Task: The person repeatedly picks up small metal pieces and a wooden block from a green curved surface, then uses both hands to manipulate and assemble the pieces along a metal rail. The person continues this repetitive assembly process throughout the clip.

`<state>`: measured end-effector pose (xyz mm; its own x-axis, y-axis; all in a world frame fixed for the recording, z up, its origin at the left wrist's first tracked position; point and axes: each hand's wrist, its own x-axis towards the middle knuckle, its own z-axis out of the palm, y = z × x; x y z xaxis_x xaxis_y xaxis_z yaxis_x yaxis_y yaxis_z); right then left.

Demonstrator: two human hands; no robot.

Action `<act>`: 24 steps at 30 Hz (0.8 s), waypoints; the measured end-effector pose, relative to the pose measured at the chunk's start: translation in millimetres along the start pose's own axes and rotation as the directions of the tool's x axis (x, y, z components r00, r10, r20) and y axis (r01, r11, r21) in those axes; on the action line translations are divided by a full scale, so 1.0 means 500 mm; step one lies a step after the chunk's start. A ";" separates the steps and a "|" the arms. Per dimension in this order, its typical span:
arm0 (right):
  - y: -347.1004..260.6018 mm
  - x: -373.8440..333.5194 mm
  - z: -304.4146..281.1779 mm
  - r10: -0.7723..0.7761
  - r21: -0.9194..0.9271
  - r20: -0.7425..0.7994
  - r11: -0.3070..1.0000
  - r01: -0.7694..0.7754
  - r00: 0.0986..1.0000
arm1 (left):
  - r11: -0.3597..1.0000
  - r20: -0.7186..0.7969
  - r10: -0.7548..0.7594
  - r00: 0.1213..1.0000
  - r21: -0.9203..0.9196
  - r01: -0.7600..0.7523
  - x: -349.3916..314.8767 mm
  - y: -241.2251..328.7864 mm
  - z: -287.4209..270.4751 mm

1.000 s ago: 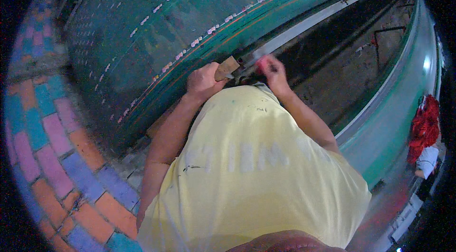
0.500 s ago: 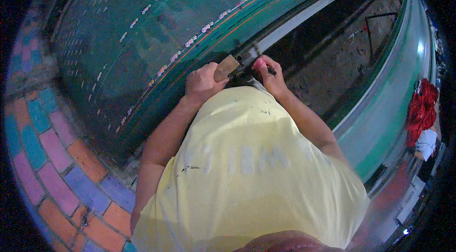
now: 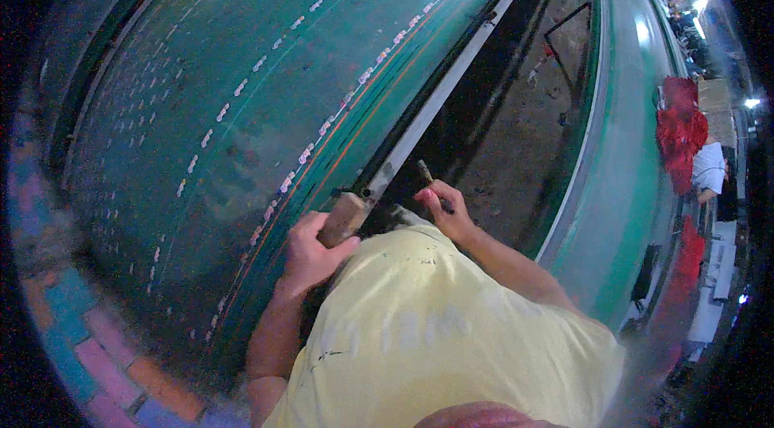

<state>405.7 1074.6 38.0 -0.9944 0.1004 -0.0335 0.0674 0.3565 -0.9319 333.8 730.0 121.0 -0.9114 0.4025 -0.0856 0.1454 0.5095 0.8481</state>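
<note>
One tan block (image 3: 345,217) is clasped in the left grip (image 3: 310,251); the right grip (image 3: 448,209) pinches a thin stick (image 3: 425,172); best steady both, with the pale rail (image 3: 439,97) ahead between grips.

Block (image 3: 343,220) is light brown; stick (image 3: 426,173), brownish. Long table (image 3: 274,122) reads green, dashed pinkish-white in rows, striped thin orange. Rail (image 3: 451,77): pale grey. Shirt (image 3: 459,359): pale yellow, dark smears. Paving (image 3: 107,347): teal, pink, orange, purple patchwork. Cloth (image 3: 680,126): red.
</note>
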 end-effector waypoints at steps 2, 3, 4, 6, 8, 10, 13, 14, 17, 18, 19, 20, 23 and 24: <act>0.003 -0.007 -0.015 0.014 -0.036 -0.067 0.999 -0.017 0.998 | 0.999 -0.062 -0.040 0.997 0.018 0.041 0.013 0.019 -0.038; 0.007 -0.008 -0.019 0.049 0.027 -0.118 0.999 -0.046 0.992 | 0.997 -0.106 -0.048 0.993 0.050 0.054 0.025 0.027 -0.057; 0.007 0.005 -0.028 0.010 -0.014 -0.153 1.000 -0.012 0.988 | 0.994 -0.157 -0.058 0.986 0.082 0.071 0.032 0.028 -0.069; 0.012 0.037 -0.058 -0.072 -0.099 -0.218 0.994 0.051 0.973 | 0.994 -0.202 -0.045 0.978 0.093 0.065 0.059 0.010 -0.079; 0.012 0.088 -0.088 -0.159 -0.191 -0.275 0.976 0.108 0.948 | 0.991 -0.259 -0.034 0.965 0.118 0.066 0.093 0.008 -0.086; 0.016 0.147 -0.126 -0.246 -0.241 -0.355 0.956 0.166 0.902 | 0.966 -0.271 0.042 0.962 0.256 0.030 0.130 0.024 -0.075; 0.064 0.248 -0.217 -0.255 -0.320 -0.386 0.938 0.131 0.886 | 0.950 -0.254 0.050 0.966 0.310 0.032 0.213 0.039 -0.041; 0.085 0.285 -0.251 -0.271 -0.353 -0.392 0.927 0.128 0.879 | 0.943 -0.259 0.057 0.964 0.331 0.033 0.242 0.036 -0.019; 0.114 0.404 -0.358 -0.320 -0.345 -0.432 0.922 0.173 0.843 | 0.913 -0.256 0.053 0.965 0.404 0.057 0.339 0.068 0.042; 0.125 0.446 -0.403 -0.378 -0.397 -0.429 0.895 0.205 0.820 | 0.901 -0.252 0.048 0.967 0.428 0.067 0.379 0.085 0.064; 0.138 0.488 -0.444 -0.403 -0.420 -0.419 0.881 0.220 0.814 | 0.903 -0.267 0.061 0.962 0.424 0.061 0.418 0.091 0.091; 0.157 0.527 -0.484 -0.403 -0.431 -0.403 0.876 0.218 0.822 | 0.903 -0.272 0.071 0.960 0.426 0.054 0.458 0.087 0.121; 0.205 0.654 -0.571 -0.391 -0.474 -0.414 0.864 0.172 0.822 | 0.860 -0.261 0.077 0.962 0.506 0.069 0.558 0.077 0.183; 0.211 0.689 -0.596 -0.328 -0.479 -0.405 0.871 0.107 0.854 | 0.841 -0.252 0.069 0.965 0.535 0.080 0.575 0.072 0.203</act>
<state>94.5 1423.7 36.0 -0.8378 0.3452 0.4229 -0.0083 0.7665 -0.6422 115.9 941.4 73.6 -0.9667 0.2321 0.1074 0.2557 0.8673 0.4271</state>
